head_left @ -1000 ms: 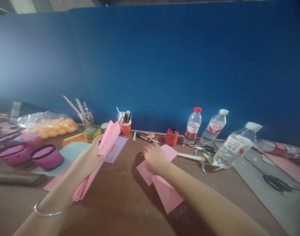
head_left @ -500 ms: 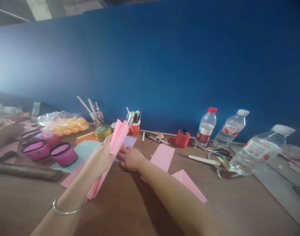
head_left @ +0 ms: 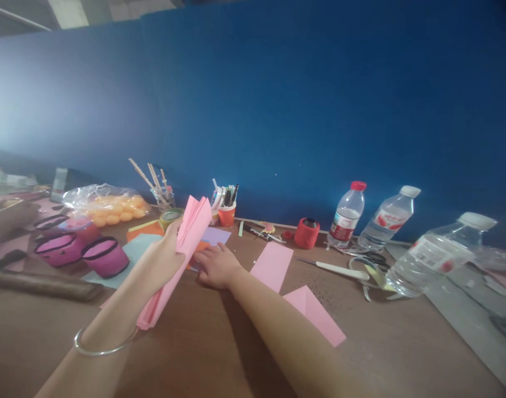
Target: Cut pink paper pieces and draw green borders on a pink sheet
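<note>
We keep a tight grip on the pink paper stack [head_left: 194, 224] with our left hand [head_left: 162, 264], and our right hand [head_left: 216, 266] lies open on the desk [head_left: 203, 342].

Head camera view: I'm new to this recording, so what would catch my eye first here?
The left hand holds up a stack of pink paper at centre, over the brown table, while the right hand lies flat on coloured sheets beside it. A deep blue wall fills the background, with water bottles along its foot on the right and pink pots on the left.
</note>
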Motion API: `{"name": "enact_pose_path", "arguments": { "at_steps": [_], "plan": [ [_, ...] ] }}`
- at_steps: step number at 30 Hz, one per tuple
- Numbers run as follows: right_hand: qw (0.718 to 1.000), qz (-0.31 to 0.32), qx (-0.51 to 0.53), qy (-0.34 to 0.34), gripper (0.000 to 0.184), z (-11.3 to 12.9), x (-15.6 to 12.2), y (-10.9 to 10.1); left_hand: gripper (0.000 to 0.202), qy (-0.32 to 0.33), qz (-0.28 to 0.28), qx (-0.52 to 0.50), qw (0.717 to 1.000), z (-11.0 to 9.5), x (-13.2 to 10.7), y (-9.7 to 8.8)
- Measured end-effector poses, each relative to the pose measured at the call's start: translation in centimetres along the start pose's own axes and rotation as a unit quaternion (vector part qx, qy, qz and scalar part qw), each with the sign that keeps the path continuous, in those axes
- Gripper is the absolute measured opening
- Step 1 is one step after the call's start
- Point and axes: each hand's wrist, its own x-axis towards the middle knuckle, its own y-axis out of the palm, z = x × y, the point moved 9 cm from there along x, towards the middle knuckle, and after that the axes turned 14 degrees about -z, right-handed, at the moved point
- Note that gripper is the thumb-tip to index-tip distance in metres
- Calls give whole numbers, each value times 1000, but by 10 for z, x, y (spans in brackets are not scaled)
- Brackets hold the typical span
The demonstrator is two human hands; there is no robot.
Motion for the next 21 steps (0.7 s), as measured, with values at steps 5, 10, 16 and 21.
{"name": "enact_pose_path", "arguments": {
  "at_steps": [5, 10, 16, 21],
  "plan": [
    [1000, 8, 8, 13, 40, -1, -2, -3, 74, -19, -16, 9, 1000, 2, 5, -9],
    [997, 15, 24, 76, 36, -9, 5, 0, 73, -6, -7, -10, 1000, -2, 2, -6],
    [966, 13, -7, 260, 72, -29, 26, 18, 71, -14, -18, -17, 1000, 12, 4, -14],
    [942, 48, -9, 331, 79, -51, 42, 28, 69, -14, -26, -18, 999, 15, 3, -21]
  ]
}}
